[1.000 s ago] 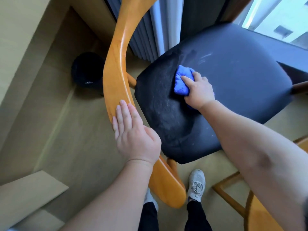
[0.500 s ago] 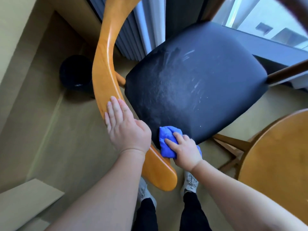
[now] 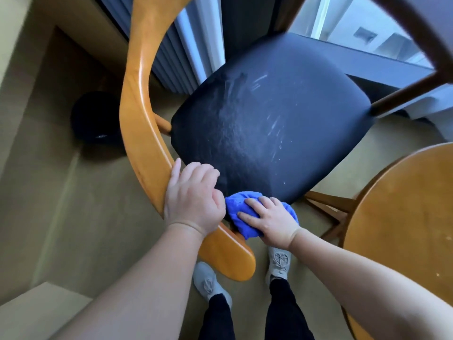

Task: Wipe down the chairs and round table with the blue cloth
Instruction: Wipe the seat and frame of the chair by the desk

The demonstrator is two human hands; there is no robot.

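Now, blue cloth [image 3: 234, 203]: bunched up at the near corner of the dark seat [image 3: 269, 123], just beside the wooden back rail [image 3: 139, 119].
Right hand [image 3: 269, 222]: it lies on top of the cloth with fingers spread and almost straight, pressing it against the seat edge. The thumb I cannot see.
Left hand [image 3: 191, 197]: its fingers are curled over the back rail and grip it, I think to steady the chair.
Cloth handling: it looks soft, light and limp. A flat palm on the middle of the bundle should keep it together better than a pinch at one corner.
Seat surface: smooth, with pale streaks and specks. The cloth will probably slide easily there.
Rail: glossy, stiff wood, maybe a little slippery, but firm to hold.
Round table [image 3: 404, 229]: near the right arm, apart from the cloth.
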